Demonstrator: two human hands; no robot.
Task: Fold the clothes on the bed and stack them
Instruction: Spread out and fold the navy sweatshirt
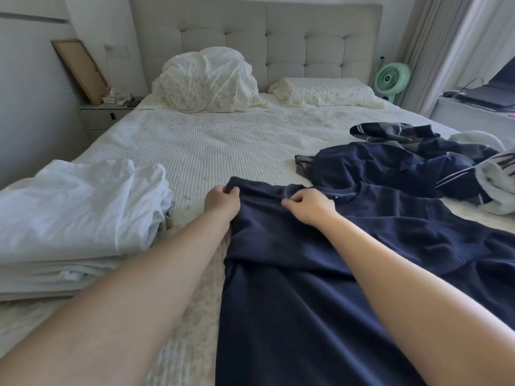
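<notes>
A navy T-shirt [292, 288] lies spread on the bed [200, 146] in front of me, its collar toward the headboard. My left hand [221, 201] pinches the shirt's far left corner at the shoulder. My right hand [309, 206] pinches the fabric just left of the collar. A stack of folded white clothes [69, 218] sits at the left. A loose heap of dark navy and grey garments [404, 162] lies at the right, with a white and striped garment [498, 185] beside it.
Two pillows [206, 79] rest against the tufted headboard [278, 37]. A nightstand [108, 112] with small items stands at the left, a green fan [391, 78] and a desk with a laptop [490, 93] at the right.
</notes>
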